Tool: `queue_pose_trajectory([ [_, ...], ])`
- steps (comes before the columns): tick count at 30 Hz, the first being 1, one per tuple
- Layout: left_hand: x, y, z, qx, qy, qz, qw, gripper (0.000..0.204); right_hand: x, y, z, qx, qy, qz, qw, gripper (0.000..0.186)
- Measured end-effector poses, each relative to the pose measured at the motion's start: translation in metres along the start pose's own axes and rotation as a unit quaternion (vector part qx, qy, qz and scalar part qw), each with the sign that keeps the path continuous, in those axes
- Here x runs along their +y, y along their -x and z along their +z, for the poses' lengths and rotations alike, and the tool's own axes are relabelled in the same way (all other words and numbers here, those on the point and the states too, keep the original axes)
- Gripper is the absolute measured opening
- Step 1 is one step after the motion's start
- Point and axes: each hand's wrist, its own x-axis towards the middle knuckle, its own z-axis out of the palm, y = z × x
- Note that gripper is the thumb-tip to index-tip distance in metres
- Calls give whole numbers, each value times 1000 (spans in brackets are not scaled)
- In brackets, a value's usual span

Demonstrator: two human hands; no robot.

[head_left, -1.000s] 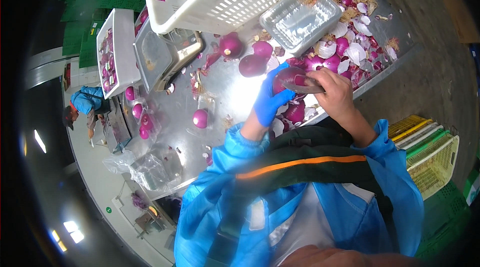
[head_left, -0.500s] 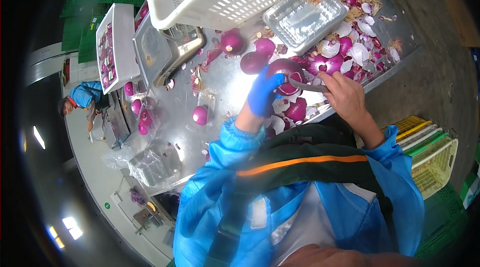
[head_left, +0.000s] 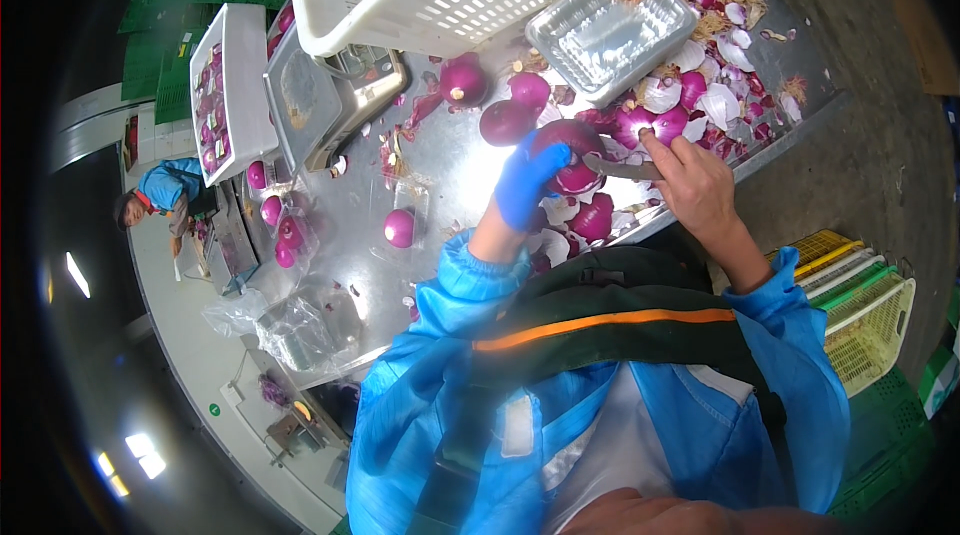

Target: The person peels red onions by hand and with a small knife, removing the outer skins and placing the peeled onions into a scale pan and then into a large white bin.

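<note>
In a blue glove, my left hand (head_left: 524, 187) is wrapped round a red onion (head_left: 572, 143) above the metal table. My bare right hand (head_left: 695, 190) grips a small knife (head_left: 625, 170), its blade pointing left and reaching the onion's right side. Its handle is mostly hidden in the fingers. Two more red onions, one (head_left: 507, 123) and another (head_left: 529, 90), lie just beyond the held onion. Loose onion skins (head_left: 718, 107) lie beyond and to the right of my right hand. Below the held onion, another onion (head_left: 592, 219) rests among peelings.
A white perforated basket (head_left: 480, 10) stands at the back, beside a clear plastic tray (head_left: 608, 35). A weighing scale (head_left: 330, 85) and a white crate of onions (head_left: 240, 105) are on the left. Plastic bags (head_left: 300, 335) lie nearer. Far left, a person (head_left: 172, 190) works; yellow baskets (head_left: 870, 330) stand right.
My right hand has shifted slightly with the knife, and the onion has turned a little in my left hand. A loose strip of skin on its face no longer shows.
</note>
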Motion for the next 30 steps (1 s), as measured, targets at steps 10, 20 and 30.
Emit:
queue_pose_trajectory([
  [10, -11, 0, 8, 39, -35, 57, 997, 42, -18, 11, 39, -2, -113, 128, 985, 40],
  [20, -16, 5, 6, 35, 8, 36, 999, 50, -21, -3, 36, -110, -366, 307, 872, 36],
  [30, -4, 13, 9, -10, -69, 5, 998, 53, -24, -26, 11, -26, -148, 3, 989, 22],
])
